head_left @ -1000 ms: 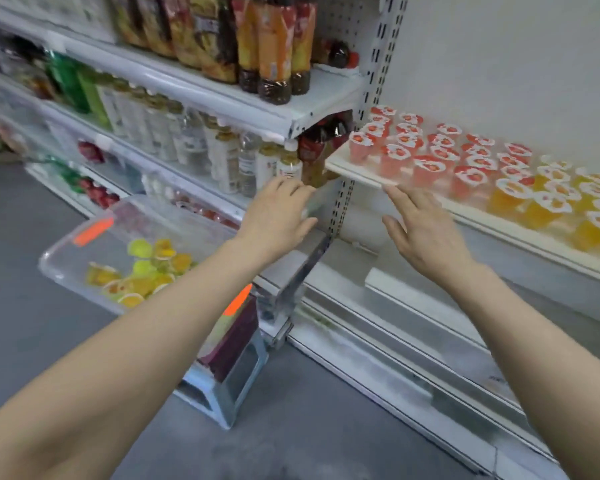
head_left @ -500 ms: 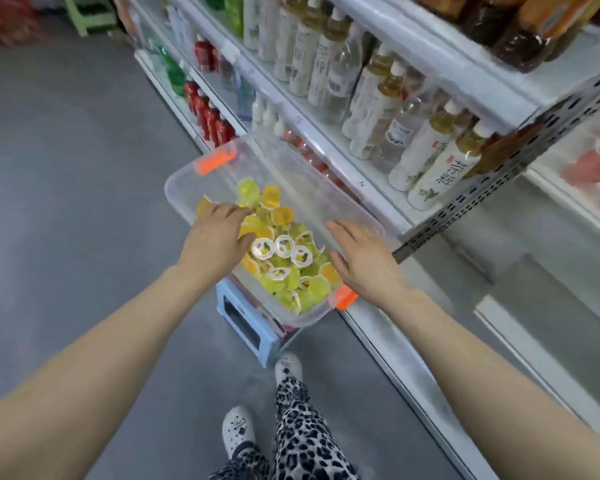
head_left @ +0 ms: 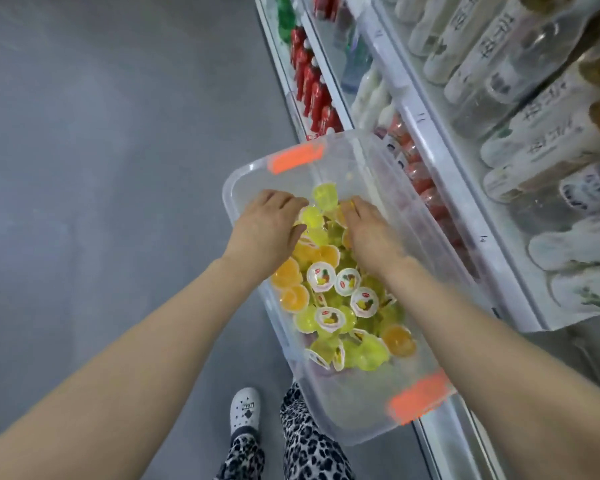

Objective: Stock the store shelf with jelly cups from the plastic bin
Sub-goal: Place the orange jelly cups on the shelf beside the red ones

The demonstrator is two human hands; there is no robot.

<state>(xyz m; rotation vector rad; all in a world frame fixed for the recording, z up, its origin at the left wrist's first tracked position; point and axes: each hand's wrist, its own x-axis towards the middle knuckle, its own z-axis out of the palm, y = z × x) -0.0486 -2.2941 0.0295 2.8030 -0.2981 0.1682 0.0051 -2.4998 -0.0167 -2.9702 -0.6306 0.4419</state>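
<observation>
Looking steeply down. Clear plastic bin (head_left: 230, 199) at centre, long axis running near to far, just left of the store shelf (head_left: 465, 209). What it stands on is hidden. Orange latch (head_left: 297, 157) on the far end, second orange latch (head_left: 418, 396) on the near end.

Jelly cups (head_left: 329, 296) lie in a loose heap inside the bin. They are yellow-green and orange, some lid-up showing white printed foil, some tipped on their sides. The heap covers the middle and far-middle of the bin.

Both forearms reach in from the near side. Left hand (head_left: 271, 226) is over the far left of the heap, back of hand up, fingers bent downward with the tips against a yellow cup (head_left: 313, 216). Right hand (head_left: 371, 230) is just beside it to the right, fingers also bent down among the cups (tips buried and blurred). Cannot tell whether either hand actually has a cup in its grasp. A green-yellow cup (head_left: 324, 195) sits between the two sets of fingertips, slightly farther out.

Right side: shelf tiers run near to far, with pale bottles (head_left: 534, 98) on the upper tier and red bottles (head_left: 312, 88) lower and farther. Left: grey floor (head_left: 101, 168). Near edge: one white shoe (head_left: 246, 408) and leopard-print trouser legs (head_left: 305, 445).
</observation>
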